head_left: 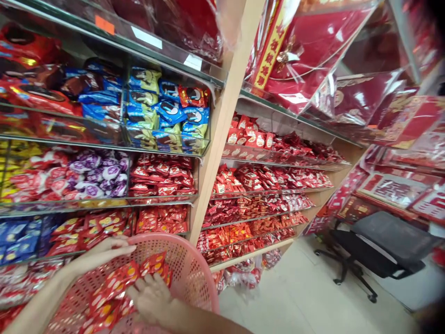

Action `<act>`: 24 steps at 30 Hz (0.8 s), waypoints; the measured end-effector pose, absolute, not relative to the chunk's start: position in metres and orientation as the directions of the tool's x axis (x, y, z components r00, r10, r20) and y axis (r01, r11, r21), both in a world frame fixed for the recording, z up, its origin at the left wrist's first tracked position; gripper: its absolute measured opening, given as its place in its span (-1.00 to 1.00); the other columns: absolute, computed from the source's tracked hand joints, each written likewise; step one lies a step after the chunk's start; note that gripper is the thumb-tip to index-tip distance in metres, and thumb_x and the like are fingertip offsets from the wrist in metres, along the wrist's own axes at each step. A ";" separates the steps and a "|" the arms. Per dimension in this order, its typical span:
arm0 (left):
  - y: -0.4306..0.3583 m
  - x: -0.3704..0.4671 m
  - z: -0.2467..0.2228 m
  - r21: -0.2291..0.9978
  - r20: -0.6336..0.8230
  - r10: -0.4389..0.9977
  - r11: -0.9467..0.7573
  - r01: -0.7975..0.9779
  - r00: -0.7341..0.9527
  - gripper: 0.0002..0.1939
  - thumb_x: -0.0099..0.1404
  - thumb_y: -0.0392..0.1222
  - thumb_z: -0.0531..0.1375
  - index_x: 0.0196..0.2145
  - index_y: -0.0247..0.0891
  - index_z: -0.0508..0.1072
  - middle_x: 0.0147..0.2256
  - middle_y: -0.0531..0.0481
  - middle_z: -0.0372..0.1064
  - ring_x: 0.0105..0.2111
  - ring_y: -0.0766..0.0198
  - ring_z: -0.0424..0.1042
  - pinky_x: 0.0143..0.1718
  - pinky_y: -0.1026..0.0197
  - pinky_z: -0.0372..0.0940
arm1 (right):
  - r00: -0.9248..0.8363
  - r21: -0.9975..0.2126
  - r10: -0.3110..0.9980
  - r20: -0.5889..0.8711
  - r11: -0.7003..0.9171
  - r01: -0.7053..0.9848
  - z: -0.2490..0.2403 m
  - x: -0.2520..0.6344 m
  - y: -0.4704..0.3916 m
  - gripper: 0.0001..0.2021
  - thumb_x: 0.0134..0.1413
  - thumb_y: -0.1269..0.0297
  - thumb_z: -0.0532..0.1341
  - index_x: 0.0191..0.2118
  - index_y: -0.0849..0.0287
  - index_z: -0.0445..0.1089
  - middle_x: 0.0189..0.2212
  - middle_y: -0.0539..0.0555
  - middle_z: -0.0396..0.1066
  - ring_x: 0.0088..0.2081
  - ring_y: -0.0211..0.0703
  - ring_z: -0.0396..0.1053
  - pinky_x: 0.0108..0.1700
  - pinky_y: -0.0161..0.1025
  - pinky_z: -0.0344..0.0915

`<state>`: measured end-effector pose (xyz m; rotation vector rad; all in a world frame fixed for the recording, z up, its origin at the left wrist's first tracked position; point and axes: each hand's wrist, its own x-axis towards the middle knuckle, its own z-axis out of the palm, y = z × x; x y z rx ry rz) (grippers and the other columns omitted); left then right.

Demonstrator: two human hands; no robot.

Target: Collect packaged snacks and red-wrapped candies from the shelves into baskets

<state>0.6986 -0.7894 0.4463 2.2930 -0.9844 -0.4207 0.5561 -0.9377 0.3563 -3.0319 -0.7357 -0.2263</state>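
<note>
Touching red packets (121, 280) (in a basket (196, 273)) is the right hand (151, 294).

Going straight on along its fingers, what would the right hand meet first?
Most likely the red packets in the basket; the right hand seems to touch them, though depth is unclear.

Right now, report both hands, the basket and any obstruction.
Left hand at rim of pink basket. Right hand on red packets inside. Nothing seen blocking right hand.
</note>
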 end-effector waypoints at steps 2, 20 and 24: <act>-0.790 0.694 0.453 0.668 -0.059 -0.743 -0.526 -0.527 0.666 -0.49 0.12 0.26 0.02 -0.63 -0.24 0.37 -0.40 0.05 0.30 -0.30 0.21 0.29 -0.21 0.27 0.18 | 0.882 -0.004 0.459 0.112 -0.887 0.462 0.361 0.554 -0.937 -0.43 -0.12 -0.02 0.25 -0.03 0.21 0.16 -0.15 0.13 0.34 -0.10 -0.01 0.27 -0.07 -0.06 0.25; -0.761 0.691 0.446 0.771 -0.050 -0.726 -0.464 -0.435 0.686 -0.54 0.14 0.18 0.07 -0.62 -0.28 0.31 -0.42 0.06 0.20 -0.34 0.29 0.23 -0.24 0.29 0.14 | 0.908 0.084 0.405 -0.106 -0.906 0.414 0.372 0.533 -0.964 -0.60 -0.13 0.22 0.28 -0.13 0.22 0.24 -0.22 0.18 0.38 -0.18 0.00 0.34 -0.19 -0.09 0.30; -0.765 0.695 0.443 0.770 -0.034 -0.732 -0.453 -0.450 0.680 -0.54 0.14 0.19 0.07 -0.64 -0.27 0.29 -0.43 0.05 0.20 -0.35 0.29 0.23 -0.24 0.30 0.14 | 0.893 0.104 0.446 -0.065 -0.887 0.450 0.367 0.541 -0.957 -0.79 0.02 0.34 0.14 -0.17 0.22 0.26 -0.24 0.18 0.38 -0.17 -0.04 0.33 -0.16 -0.08 0.28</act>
